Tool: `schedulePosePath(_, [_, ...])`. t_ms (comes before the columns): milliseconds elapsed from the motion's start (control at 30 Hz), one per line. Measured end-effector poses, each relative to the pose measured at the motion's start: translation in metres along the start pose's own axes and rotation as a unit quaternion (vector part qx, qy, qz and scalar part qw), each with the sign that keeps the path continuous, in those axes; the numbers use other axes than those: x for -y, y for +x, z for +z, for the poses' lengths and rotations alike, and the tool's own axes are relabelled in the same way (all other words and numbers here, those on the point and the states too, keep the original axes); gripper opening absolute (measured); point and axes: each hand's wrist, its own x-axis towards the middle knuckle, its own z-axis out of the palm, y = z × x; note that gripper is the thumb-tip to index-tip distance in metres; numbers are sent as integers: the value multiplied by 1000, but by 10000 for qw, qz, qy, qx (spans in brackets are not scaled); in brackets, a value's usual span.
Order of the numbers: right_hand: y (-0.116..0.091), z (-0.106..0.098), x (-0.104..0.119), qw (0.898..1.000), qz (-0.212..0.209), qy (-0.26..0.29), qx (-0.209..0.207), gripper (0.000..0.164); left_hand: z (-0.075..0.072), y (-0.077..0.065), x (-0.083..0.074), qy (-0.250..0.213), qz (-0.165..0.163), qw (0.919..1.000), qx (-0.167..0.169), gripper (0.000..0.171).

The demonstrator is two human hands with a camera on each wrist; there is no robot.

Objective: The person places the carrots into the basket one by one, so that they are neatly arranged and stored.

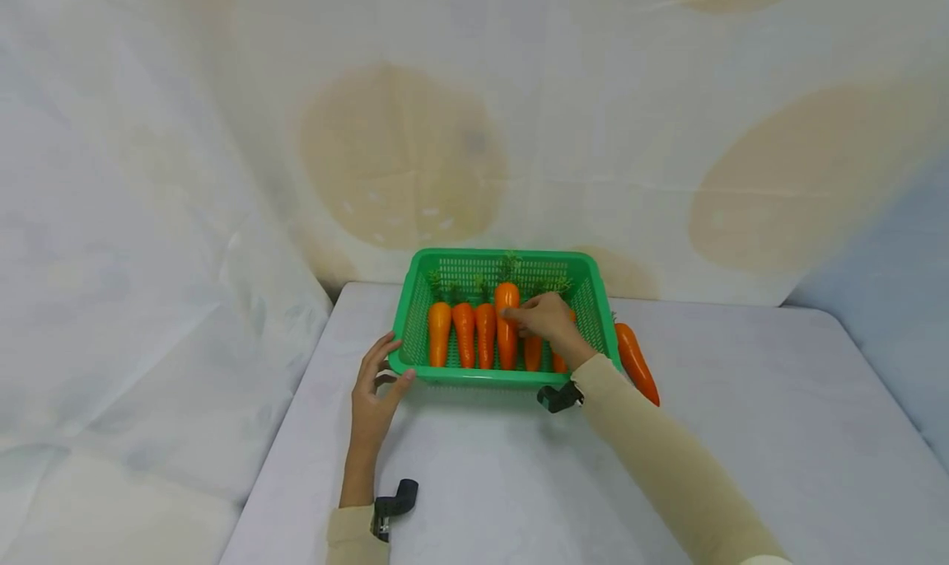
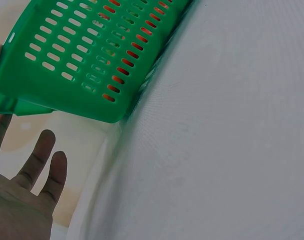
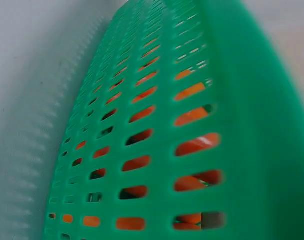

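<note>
A green plastic basket (image 1: 500, 377) with slotted walls holds a row of several orange carrots with green tops. My left hand (image 1: 374, 392) grips the basket at its front left corner, thumb by the front rim and fingers along the left side. In the left wrist view, two fingers (image 2: 39, 157) extend away from the basket wall. Reaching over the front rim, my right hand (image 1: 550, 319) pinches a carrot (image 1: 507, 334) near the middle of the row, its thick end higher than its neighbours. That hand partly covers the carrots on the right.
One more carrot (image 1: 636, 363) lies on the white-covered table (image 1: 741, 417), just outside the basket's right side. A patterned cloth (image 1: 593, 137) hangs behind the basket. The right wrist view is mostly filled by the basket's slotted wall (image 3: 162, 130).
</note>
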Motion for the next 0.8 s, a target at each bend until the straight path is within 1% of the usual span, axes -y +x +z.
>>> schedulePosePath(200, [6,4,-6,9999,85,-110,-27,43,3,-1,-3,-56,-51,10000,29,50])
schedulePosePath(333, [7,8,-9,9987,72,-494,-87,37,4,-2,-4,-62,-29,10000,42,50])
schedulePosePath(467, [6,11,-9,9950,-51,-988,-162,40,4,-3,-5,-59,-13,10000,34,50])
schedulePosePath(567, [5,13,-8,9930,-134,-1154,-230,45,4,-2,-6,-58,-9,10000,23,50])
schedulePosePath(667, [3,13,-8,9921,-183,-1219,-210,45,5,-2,-6,-60,-28,10000,24,51])
schedulePosePath(800, [-3,7,-10,9940,-160,-1082,0,40,4,-2,-6,-45,-64,10000,46,51])
